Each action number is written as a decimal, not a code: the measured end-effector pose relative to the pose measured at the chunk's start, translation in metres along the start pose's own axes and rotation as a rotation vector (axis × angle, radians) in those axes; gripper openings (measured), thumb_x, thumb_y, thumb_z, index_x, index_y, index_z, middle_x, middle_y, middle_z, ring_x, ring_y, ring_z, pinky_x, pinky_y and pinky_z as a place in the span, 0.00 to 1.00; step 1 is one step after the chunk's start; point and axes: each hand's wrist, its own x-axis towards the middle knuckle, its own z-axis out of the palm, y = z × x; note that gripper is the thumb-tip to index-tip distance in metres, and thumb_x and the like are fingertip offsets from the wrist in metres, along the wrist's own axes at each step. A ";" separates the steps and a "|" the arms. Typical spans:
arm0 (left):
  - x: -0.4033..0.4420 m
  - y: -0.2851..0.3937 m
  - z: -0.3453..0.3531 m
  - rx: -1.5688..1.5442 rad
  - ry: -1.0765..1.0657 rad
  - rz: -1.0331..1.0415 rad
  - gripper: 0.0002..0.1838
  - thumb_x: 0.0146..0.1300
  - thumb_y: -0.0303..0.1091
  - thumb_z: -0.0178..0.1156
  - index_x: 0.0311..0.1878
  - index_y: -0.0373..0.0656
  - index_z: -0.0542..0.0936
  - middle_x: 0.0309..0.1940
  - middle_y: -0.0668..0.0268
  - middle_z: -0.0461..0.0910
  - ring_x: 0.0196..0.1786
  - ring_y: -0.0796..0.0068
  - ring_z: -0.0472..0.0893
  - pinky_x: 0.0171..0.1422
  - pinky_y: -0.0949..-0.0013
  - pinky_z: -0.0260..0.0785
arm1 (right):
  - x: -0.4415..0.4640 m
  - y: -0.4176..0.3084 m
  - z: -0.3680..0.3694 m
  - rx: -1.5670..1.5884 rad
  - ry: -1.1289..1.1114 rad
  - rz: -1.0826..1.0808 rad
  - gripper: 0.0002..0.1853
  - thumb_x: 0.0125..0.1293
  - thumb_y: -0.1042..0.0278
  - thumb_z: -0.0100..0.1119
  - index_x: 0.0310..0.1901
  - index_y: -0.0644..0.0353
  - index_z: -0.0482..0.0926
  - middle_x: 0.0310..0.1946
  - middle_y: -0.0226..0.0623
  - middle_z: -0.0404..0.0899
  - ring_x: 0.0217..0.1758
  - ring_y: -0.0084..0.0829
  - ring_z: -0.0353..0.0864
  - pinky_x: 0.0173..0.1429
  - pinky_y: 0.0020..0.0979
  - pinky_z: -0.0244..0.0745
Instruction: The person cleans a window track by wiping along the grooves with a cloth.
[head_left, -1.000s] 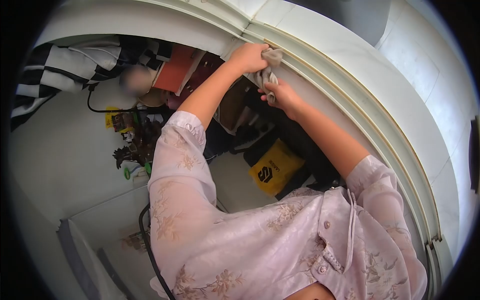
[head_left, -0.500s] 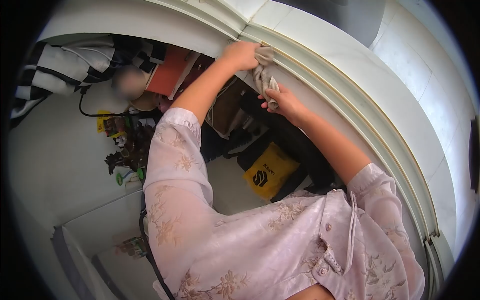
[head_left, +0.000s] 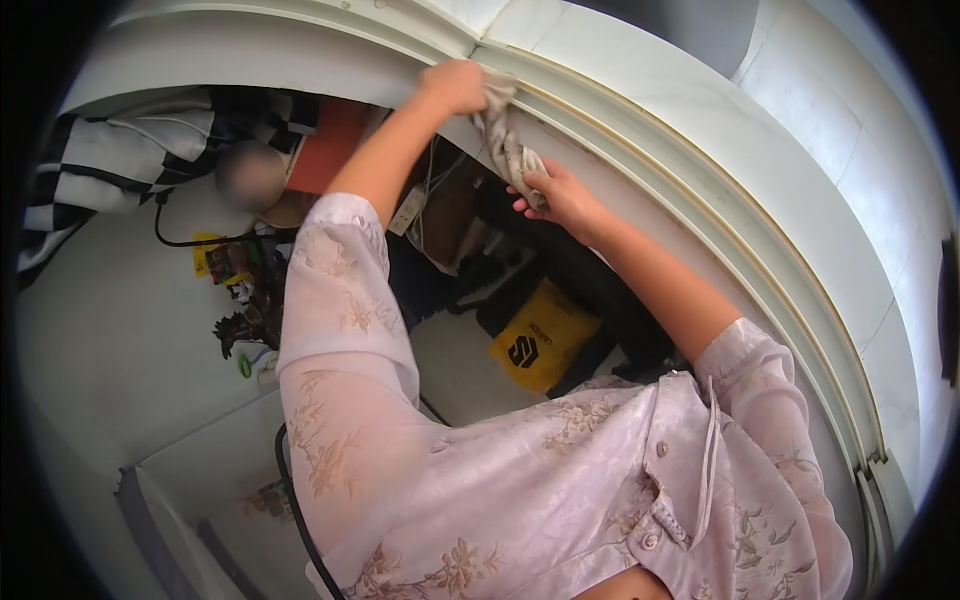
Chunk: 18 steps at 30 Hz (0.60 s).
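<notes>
A twisted, greyish-beige cloth (head_left: 503,140) stretches between my two hands beside the white sliding track (head_left: 640,130). My left hand (head_left: 456,88) is closed on the upper end and presses it against the track's inner edge. Lower down, my right hand (head_left: 566,203) grips the bunched other end, thumb on top and fingertips curled beneath. Part of the cloth lies over the pale ledge by the track. The fingertips of my left hand are hidden behind its back.
Below the ledge lie a yellow bag (head_left: 545,335) with black print, a white power strip (head_left: 407,212) with cords, and a dark horse figurine (head_left: 245,330). A black-and-white checked cloth (head_left: 120,160) is at the left. Pale tiles (head_left: 800,130) run beyond the track.
My left hand has slid left and slightly up along the track, drawing the cloth with it. My right hand has shifted slightly left, still gripping the lower end. The power strip has come into view.
</notes>
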 end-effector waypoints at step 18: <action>0.005 -0.016 0.026 0.007 0.255 -0.053 0.14 0.43 0.33 0.54 0.37 0.42 0.77 0.31 0.56 0.79 0.38 0.55 0.78 0.42 0.57 0.70 | 0.006 -0.006 0.001 0.020 -0.015 0.062 0.17 0.64 0.68 0.38 0.54 0.59 0.61 0.38 0.34 0.72 0.34 0.21 0.73 0.42 0.24 0.72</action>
